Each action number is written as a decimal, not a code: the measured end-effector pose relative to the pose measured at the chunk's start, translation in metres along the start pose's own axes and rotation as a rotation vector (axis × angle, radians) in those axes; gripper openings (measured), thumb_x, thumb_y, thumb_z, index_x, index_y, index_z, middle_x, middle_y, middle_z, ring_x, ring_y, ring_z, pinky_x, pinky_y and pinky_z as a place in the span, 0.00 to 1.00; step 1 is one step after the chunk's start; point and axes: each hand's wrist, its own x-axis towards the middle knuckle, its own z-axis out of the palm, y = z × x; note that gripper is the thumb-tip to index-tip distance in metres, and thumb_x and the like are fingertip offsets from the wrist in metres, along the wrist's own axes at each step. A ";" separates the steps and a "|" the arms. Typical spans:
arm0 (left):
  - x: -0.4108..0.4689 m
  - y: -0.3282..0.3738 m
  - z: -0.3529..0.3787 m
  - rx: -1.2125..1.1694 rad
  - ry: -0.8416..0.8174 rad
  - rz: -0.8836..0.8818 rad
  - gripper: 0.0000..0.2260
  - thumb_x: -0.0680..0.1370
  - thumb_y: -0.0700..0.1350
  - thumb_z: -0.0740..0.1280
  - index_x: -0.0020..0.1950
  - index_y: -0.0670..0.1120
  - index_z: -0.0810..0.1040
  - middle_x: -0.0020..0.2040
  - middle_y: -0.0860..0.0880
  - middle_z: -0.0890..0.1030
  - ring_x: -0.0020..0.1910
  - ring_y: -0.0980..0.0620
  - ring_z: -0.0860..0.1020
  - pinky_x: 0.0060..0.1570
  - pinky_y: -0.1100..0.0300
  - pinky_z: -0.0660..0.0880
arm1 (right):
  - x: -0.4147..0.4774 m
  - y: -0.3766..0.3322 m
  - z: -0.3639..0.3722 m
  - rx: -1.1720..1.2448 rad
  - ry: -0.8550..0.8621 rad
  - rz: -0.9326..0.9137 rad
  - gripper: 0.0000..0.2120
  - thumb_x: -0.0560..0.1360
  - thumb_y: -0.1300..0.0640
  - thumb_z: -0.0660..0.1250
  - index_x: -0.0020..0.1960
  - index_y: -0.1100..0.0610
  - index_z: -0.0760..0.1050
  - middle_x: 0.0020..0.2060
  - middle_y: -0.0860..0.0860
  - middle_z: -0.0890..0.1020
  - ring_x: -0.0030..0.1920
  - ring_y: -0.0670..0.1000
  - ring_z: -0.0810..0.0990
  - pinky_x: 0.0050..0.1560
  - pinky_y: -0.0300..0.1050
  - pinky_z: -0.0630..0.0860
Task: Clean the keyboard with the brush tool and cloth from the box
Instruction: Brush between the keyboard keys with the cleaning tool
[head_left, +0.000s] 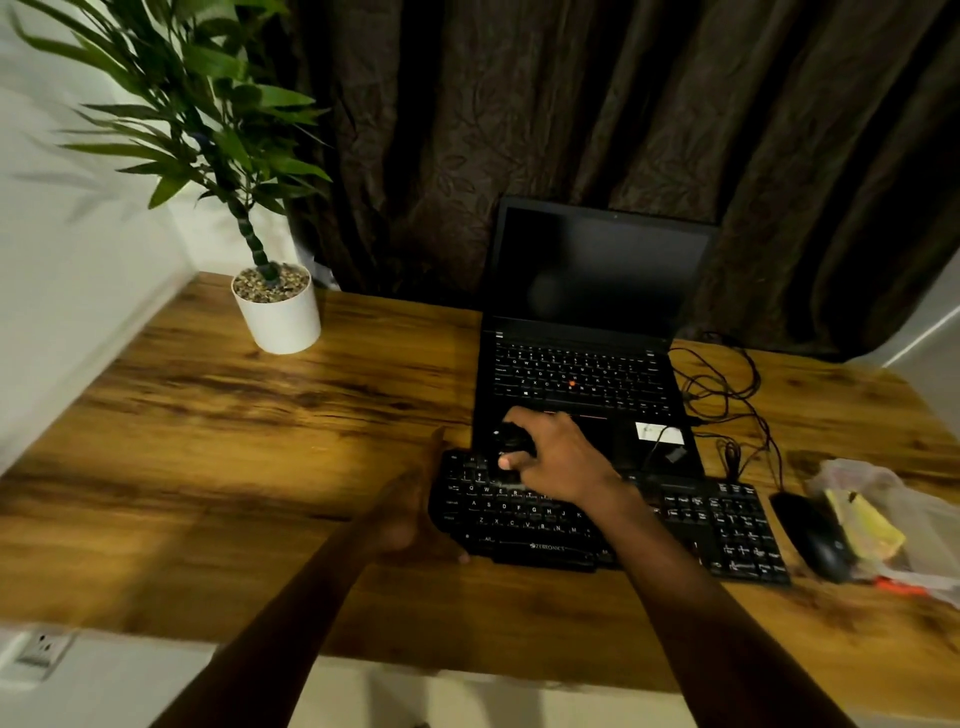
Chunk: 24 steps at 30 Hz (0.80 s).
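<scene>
A black external keyboard (722, 525) lies on the wooden desk (234, 467) in front of an open black laptop (587, 364). My right hand (556, 457) is over the keyboard's upper left keys and grips a small black brush tool (511, 441) between thumb and fingers. My left hand (410, 509) is at the keyboard's left end, fingers straight along its edge, thumb under the front edge. The image is blurred, so the brush's bristles are hard to make out. No cloth can be told apart in view.
A white pot with a green plant (278, 312) stands at the back left. A black mouse (813, 535) sits right of the keyboard, next to a clear plastic bag (883, 519) with yellow contents. Black cables (727, 395) trail right of the laptop. A dark curtain hangs behind.
</scene>
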 end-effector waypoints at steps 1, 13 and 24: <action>0.000 0.001 0.000 -0.002 0.011 0.009 0.69 0.54 0.50 0.87 0.74 0.66 0.36 0.68 0.68 0.66 0.69 0.70 0.66 0.64 0.75 0.64 | 0.001 -0.003 0.005 0.022 0.003 -0.008 0.13 0.74 0.61 0.72 0.55 0.50 0.75 0.40 0.47 0.80 0.40 0.44 0.81 0.41 0.45 0.81; 0.000 0.002 -0.001 0.018 0.020 0.063 0.71 0.54 0.51 0.87 0.77 0.58 0.34 0.73 0.70 0.59 0.72 0.69 0.59 0.66 0.78 0.58 | 0.007 -0.007 0.000 -0.112 -0.008 0.018 0.15 0.73 0.57 0.72 0.57 0.48 0.74 0.41 0.49 0.80 0.41 0.49 0.80 0.41 0.48 0.81; -0.001 0.004 -0.003 -0.010 0.003 0.054 0.70 0.54 0.53 0.87 0.78 0.57 0.36 0.70 0.67 0.61 0.71 0.65 0.60 0.58 0.85 0.55 | 0.010 -0.005 0.003 -0.111 -0.010 0.017 0.17 0.73 0.60 0.71 0.59 0.49 0.73 0.41 0.47 0.79 0.42 0.48 0.81 0.42 0.47 0.81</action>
